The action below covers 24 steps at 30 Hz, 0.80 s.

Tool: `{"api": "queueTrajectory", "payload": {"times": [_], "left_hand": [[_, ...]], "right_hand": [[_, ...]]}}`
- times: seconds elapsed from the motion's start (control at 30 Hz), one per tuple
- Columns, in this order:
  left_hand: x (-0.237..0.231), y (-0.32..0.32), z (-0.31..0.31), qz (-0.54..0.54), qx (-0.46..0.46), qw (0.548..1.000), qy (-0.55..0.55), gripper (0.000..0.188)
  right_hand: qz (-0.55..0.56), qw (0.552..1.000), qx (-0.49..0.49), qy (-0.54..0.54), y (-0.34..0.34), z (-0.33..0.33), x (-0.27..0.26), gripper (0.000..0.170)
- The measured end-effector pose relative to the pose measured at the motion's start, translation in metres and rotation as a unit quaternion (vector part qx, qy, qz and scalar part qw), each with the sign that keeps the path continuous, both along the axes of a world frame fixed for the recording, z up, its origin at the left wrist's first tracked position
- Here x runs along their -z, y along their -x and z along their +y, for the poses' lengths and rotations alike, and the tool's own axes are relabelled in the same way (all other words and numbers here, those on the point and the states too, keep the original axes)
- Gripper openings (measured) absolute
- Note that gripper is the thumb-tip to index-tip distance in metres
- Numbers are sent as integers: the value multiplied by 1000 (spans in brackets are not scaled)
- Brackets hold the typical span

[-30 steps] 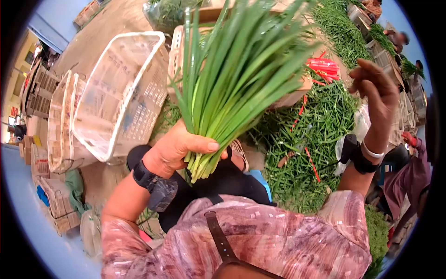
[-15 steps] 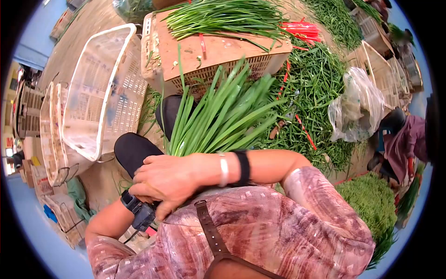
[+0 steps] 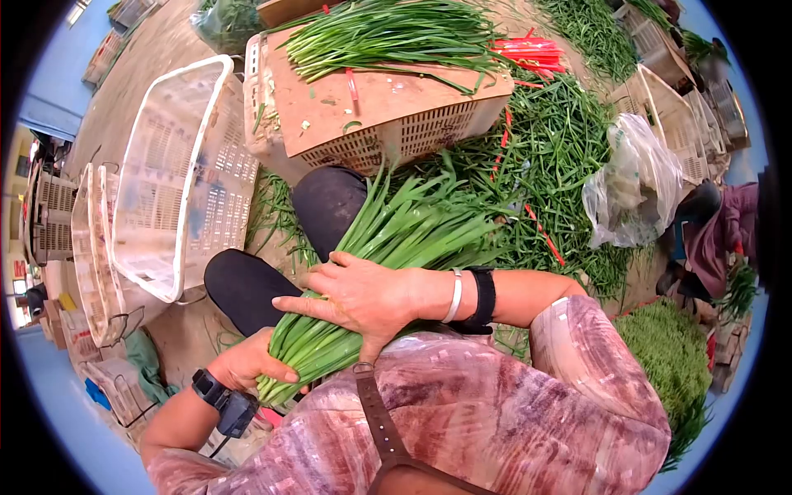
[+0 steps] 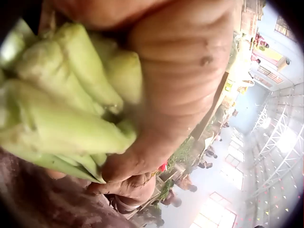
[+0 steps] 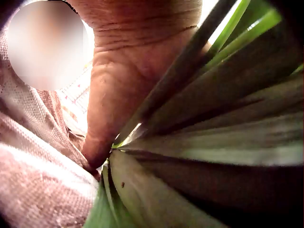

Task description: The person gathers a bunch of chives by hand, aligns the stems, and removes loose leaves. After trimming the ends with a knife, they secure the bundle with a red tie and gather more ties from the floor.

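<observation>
A bunch of garlic chives lies slantwise over the person's lap, its leaves fanning out toward the crate. The left hand grips the pale stalk ends, thumb across the top. Those cut ends fill much of the left wrist view beside the curled fingers. Higher up the bunch, the right hand rests across the leaves, fingers spread and mostly straight, thumb toward the body. In the right wrist view, the thumb side of that hand lies along the leaves, near the patterned shirt.
Ahead stands an upturned crate with a board bearing more chives. Red ties lie at its right corner. White baskets stand at left. Loose leaves cover the floor at right, near a plastic bag.
The left hand has lowered the bunch from in front of the crate to the lap. From out at the right, the right hand came across to the left wrist, then onto the leaves.
</observation>
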State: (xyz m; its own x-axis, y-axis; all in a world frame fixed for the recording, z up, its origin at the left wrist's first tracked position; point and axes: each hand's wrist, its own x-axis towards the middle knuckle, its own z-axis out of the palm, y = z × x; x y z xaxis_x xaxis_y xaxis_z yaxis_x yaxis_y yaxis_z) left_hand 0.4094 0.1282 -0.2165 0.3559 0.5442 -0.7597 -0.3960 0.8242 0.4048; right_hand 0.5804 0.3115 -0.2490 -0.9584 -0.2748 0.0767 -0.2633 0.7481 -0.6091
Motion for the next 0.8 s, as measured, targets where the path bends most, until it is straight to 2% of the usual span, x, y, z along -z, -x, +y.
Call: {"api": "queueTrajectory", "payload": {"times": [0.13,0.2,0.4,0.6,0.8], "left_hand": [[-10,9,25,-4,30,1000,6,57],[-13,16,39,-2,84,996,0,49],[3,0,55,-8,135,991,-14,51],[3,-14,78,-8,179,984,-8,54],[4,-18,89,-5,188,982,2,53]], "right_hand": [[-9,999,31,-20,2,12,-1,123],[0,998,56,-25,-3,13,-5,120],[65,982,172,-39,-41,-4,15,107],[35,978,202,-30,-65,3,11,108],[139,947,277,-81,-73,0,24,104]]}}
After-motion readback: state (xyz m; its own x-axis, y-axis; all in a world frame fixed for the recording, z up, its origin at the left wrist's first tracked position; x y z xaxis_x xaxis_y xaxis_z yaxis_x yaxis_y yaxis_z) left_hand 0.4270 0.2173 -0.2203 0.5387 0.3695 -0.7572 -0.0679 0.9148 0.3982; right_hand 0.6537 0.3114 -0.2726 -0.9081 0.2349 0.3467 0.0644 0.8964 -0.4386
